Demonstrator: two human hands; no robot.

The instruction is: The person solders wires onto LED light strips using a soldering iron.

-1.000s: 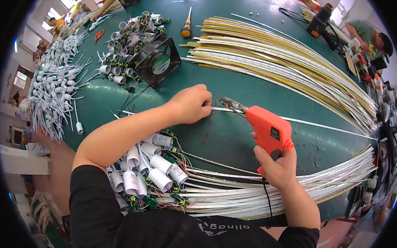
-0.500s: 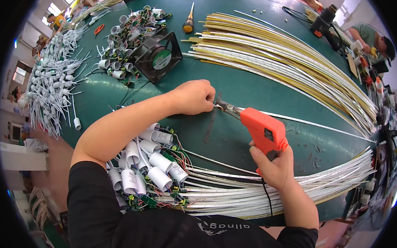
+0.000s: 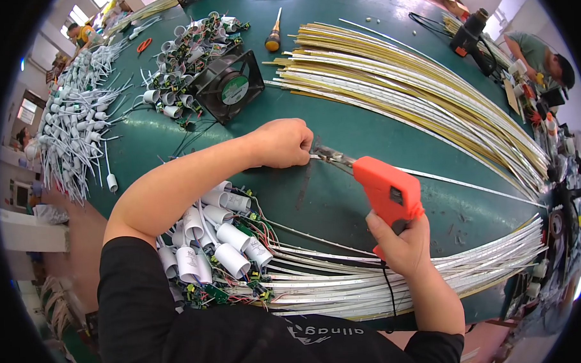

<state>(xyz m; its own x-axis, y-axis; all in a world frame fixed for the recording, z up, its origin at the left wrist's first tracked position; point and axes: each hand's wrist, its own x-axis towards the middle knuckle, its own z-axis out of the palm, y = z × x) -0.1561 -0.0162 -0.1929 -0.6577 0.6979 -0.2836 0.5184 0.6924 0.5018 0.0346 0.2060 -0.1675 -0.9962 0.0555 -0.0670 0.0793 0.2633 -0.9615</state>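
My right hand grips an orange-red soldering gun by its handle. Its dark metal nozzle points left and ends close to the fingertips of my left hand. Those fingers are pinched together; whatever is between them is tiny and mostly hidden, with a pale bit showing at the tips. A thin white LED strip stretches from behind the gun toward the right table edge. Below my left forearm lie white plastic cylinders with wired green circuit boards, beside a bundle of LED strips.
Beyond my hands sit a black fan, a screwdriver and a wide pile of white and yellow strips. Wired white parts heap up at left, near orange scissors. A heat gun and another person are at far right.
The gun's nozzle has shifted very slightly at my left fingertips, and the view has moved a little. Both hands keep their grip and nearly the same place.
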